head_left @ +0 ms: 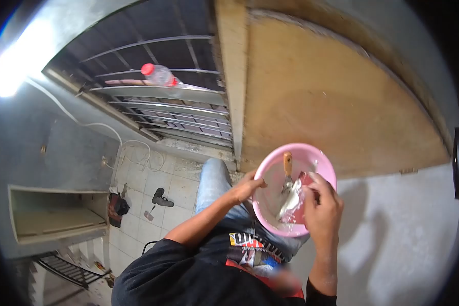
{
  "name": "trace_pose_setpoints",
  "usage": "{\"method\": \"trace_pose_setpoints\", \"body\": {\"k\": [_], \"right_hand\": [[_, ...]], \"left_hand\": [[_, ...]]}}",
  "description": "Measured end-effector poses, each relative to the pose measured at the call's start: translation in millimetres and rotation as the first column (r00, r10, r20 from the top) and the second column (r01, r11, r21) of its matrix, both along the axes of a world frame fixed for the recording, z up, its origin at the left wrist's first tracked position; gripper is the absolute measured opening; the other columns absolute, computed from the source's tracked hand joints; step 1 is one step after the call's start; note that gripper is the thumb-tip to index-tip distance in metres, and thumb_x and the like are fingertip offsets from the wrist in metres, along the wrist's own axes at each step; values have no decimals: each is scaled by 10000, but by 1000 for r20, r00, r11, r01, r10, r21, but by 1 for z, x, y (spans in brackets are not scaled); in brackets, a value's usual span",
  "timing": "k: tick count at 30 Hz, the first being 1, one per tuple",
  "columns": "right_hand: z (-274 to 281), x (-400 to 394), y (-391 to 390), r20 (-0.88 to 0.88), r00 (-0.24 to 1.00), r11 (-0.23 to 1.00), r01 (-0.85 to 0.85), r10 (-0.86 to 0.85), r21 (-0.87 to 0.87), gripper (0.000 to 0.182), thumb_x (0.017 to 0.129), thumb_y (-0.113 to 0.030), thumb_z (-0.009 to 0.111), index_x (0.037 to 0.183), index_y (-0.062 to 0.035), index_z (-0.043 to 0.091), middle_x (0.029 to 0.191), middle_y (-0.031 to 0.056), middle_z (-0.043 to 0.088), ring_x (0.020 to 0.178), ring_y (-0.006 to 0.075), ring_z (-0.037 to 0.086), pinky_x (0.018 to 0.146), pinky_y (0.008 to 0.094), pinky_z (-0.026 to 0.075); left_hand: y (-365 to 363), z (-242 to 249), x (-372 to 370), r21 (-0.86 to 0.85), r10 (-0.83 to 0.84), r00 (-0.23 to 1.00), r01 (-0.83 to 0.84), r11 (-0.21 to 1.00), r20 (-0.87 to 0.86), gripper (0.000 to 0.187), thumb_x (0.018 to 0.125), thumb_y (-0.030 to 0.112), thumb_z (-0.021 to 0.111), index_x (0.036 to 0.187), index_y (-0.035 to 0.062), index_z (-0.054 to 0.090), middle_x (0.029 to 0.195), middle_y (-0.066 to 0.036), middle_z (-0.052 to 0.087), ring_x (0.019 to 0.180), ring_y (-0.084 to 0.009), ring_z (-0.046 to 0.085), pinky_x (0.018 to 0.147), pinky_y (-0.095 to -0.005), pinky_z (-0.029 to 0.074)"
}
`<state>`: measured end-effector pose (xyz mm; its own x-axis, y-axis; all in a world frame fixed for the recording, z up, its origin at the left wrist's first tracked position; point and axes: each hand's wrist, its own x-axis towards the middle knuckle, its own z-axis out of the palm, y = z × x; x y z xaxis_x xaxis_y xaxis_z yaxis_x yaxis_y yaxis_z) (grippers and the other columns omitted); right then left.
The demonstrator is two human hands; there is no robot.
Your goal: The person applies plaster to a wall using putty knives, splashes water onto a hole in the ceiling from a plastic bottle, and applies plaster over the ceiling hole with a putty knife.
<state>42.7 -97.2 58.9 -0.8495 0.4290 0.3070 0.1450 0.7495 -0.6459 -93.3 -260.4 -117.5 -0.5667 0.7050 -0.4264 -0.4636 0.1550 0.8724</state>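
A pink plastic basin (332, 166) is tilted in front of my body, above my bent leg. My left hand (247, 188) is closed over its left rim, thumb on the inner side. Over the right part of the basin, my right hand (323, 206) grips a flat red putty spreader (297, 216), partly covered by the fingers. Wet white putty (291, 202) coats much of the spreader's face. A putty knife (287, 163) with a wooden handle leans inside the basin, its blade smeared with putty. White residue marks the basin's inner wall.
A tan door panel (341, 97) stands ahead, beside a barred window (158, 102) with a red-capped plastic bottle (160, 75) on it. Dark sandals (161, 198) lie on the tiled floor (176, 214) at left. A white cable (89, 124) hangs along the wall.
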Motion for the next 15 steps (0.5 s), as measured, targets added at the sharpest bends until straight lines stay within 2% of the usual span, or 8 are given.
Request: {"method": "trace_pose_setpoints", "body": {"k": [1, 3, 5, 6, 7, 10, 13, 15], "right_hand": [[8, -22, -12, -10, 994, 994, -112, 112, -14, 290, 836, -54, 696, 1121, -28, 649, 879, 149, 680, 761, 297, 685, 655, 384, 545], [19, -73, -38, -114, 944, 948, -315, 309, -46, 292, 852, -70, 685, 1130, 1, 631, 902, 176, 678, 798, 316, 688, 666, 395, 545], [15, -137, -69, -233, 869, 879, -467, 436, -96, 310, 851, -77, 666, 1137, 31, 615, 955, 238, 665, 839, 391, 669, 710, 437, 538], [9, -173, -86, -251, 834, 843, -527, 491, -103, 332, 879, -82, 668, 1183, 34, 606, 1017, 217, 676, 905, 294, 703, 750, 353, 568], [6, -208, -105, -305, 786, 790, -596, 538, -143, 373, 870, -97, 674, 1204, 46, 588, 1085, 241, 656, 957, 318, 687, 769, 354, 562], [-5, -306, -152, -290, 846, 893, -443, 447, 85, 751, 774, -324, 781, 1330, 72, 468, 1253, 255, 564, 1144, 426, 545, 1011, 463, 436], [-11, -363, -179, -154, 917, 927, -348, 368, 142, 923, 671, -425, 839, 1382, -3, 430, 1282, 222, 526, 1197, 377, 489, 998, 430, 423], [-25, -387, -189, -171, 923, 934, -321, 346, 158, 855, 646, -443, 849, 1302, -22, 498, 1192, 200, 570, 1120, 367, 535, 929, 439, 450]], "left_hand": [[-2, 0, 2, -30, -6, 999, 5, 1000, -37, 500, 817, 198, 581, 1255, -40, 542, 1031, -99, 618, 933, -174, 572, 828, -309, 470], [-2, -20, 7, 91, 43, 999, -43, 995, 8, 509, 819, 204, 579, 1263, -40, 541, 1031, -97, 620, 947, -175, 569, 843, -307, 462], [-5, -22, 12, 93, 87, 995, -83, 992, -48, 517, 826, 214, 570, 1273, -42, 531, 1029, -99, 629, 929, -185, 577, 828, -309, 468], [-11, -15, 13, 48, 47, 997, -44, 998, -67, 523, 829, 218, 567, 1283, -40, 526, 1035, -106, 632, 938, -186, 580, 835, -312, 467], [-15, -8, 13, 2, 1, 996, -1, 1000, -89, 529, 833, 221, 564, 1293, -37, 521, 1040, -112, 636, 948, -186, 583, 842, -315, 467], [-20, -14, 18, 45, 56, 982, -48, 998, -183, 557, 838, 230, 560, 1332, -23, 507, 1060, -127, 641, 940, -192, 599, 847, -328, 474], [-29, -6, 16, 135, 51, 977, -23, 991, -206, 458, 890, 261, 558, 1254, -17, 553, 1056, -114, 639, 924, -174, 591, 857, -326, 479], [-37, 9, 16, 128, 95, 977, -71, 989, -191, 432, 905, 277, 560, 1220, -19, 561, 1053, -108, 637, 921, -172, 587, 856, -323, 478]]}}
